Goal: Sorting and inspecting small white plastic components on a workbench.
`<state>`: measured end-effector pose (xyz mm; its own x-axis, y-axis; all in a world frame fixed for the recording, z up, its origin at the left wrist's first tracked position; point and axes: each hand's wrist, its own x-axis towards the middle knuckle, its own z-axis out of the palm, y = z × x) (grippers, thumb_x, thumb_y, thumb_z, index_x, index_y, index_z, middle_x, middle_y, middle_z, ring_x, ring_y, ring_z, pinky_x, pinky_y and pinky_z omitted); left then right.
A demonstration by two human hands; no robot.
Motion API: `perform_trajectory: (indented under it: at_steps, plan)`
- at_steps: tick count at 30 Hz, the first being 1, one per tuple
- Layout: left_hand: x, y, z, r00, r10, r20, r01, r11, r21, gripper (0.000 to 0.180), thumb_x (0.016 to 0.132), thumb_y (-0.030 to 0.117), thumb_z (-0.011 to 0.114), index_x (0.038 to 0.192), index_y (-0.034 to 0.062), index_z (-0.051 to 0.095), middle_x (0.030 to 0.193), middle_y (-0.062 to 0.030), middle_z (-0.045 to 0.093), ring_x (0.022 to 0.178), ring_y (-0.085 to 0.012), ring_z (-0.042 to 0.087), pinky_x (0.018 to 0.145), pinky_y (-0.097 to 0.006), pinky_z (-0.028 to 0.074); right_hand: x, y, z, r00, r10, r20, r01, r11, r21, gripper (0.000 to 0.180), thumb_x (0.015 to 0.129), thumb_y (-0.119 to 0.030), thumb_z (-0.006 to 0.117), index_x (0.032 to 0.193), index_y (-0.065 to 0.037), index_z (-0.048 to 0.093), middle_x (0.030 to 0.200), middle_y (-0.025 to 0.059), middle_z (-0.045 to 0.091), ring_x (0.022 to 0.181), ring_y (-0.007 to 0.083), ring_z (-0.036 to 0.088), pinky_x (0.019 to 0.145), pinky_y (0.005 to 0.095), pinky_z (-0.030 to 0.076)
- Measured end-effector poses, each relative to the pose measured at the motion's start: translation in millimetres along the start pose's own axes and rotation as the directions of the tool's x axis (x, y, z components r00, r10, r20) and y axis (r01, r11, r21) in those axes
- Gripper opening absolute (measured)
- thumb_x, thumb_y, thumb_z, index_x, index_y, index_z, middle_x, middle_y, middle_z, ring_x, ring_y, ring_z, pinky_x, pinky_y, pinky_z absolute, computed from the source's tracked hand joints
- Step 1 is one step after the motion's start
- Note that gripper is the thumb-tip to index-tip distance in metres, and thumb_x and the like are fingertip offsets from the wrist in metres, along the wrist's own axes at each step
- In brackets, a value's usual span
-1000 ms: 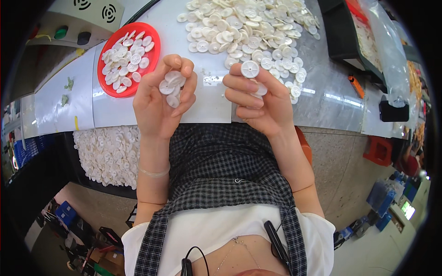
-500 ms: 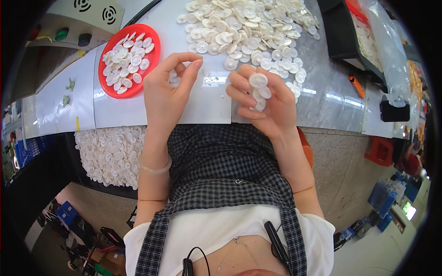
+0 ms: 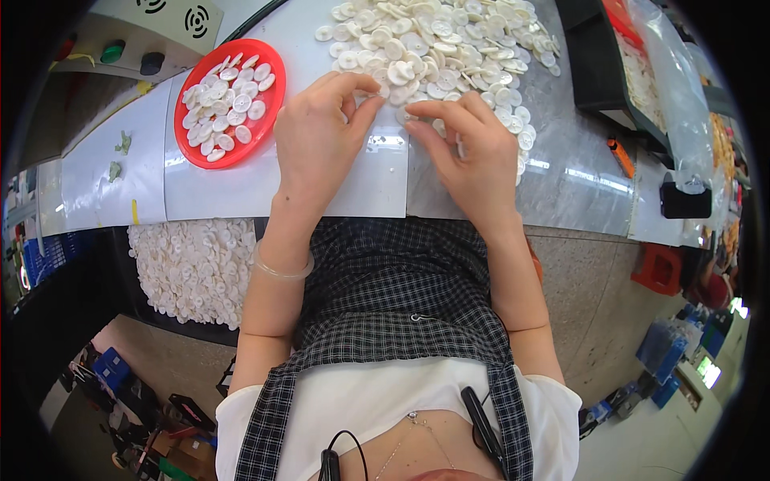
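Observation:
Small round white plastic gears lie in a wide pile [image 3: 449,48] at the far middle of the table. My right hand [image 3: 475,152] pinches a white gear [image 3: 403,117] at its fingertips, just in front of the pile. More white shows between its curled fingers. My left hand [image 3: 325,132] faces it, thumb and forefinger nearly meeting at the pile's near edge. Whatever that hand holds is too small or hidden to make out. A red round tray [image 3: 277,100] with many of the gears stands left of my left hand.
Below the table's edge at the left, a black bin holds a heap of white parts [image 3: 192,268]. A grey machine box with knobs [image 3: 152,62] stands at the far left. At the right are a black crate [image 3: 589,76], an orange cutter [image 3: 620,156] and a black phone-like object [image 3: 686,200].
My left hand has moved right and away from me, toward the pile. The right hand has turned over from showing several gears in its fingers to pinching at its fingertips.

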<state>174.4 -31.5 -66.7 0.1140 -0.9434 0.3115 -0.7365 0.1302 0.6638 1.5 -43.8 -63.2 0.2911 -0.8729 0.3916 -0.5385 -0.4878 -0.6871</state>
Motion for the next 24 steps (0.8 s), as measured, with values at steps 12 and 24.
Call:
perform_trajectory:
  at_steps: [12,24]
  plan:
    - [-30.8,1.4,-23.0,0.789,-0.023,0.615,0.586,-0.275,-0.762,0.025,0.099,0.026,0.049,0.106,0.0023,0.055,0.070,0.0046,0.042,0.057,-0.0046,0.040,0.039,-0.014,0.027,-1.6,4.4,2.8,1.000,0.011,-0.009,-0.008,0.940,0.340,0.010,0.085,-0.010,0.068,0.090,-0.003,0.063,0.069,-0.0045,0.049,0.058,0.0044,0.045,0.049,0.0200,0.036]
    - [-39.9,7.6,-16.5,0.706,0.110,0.700,0.585,-0.648,-0.488,0.026,0.102,0.025,0.039,0.105,0.0021,0.051,0.076,0.0038,0.042,0.056,-0.0042,0.035,0.037,-0.013,0.031,-9.4,-8.2,-6.1,0.667,0.207,0.716,-0.641,-0.331,0.693,0.024,0.101,-0.027,0.045,0.108,-0.005,0.052,0.081,-0.0041,0.037,0.060,-0.0023,0.031,0.039,0.0097,0.019]
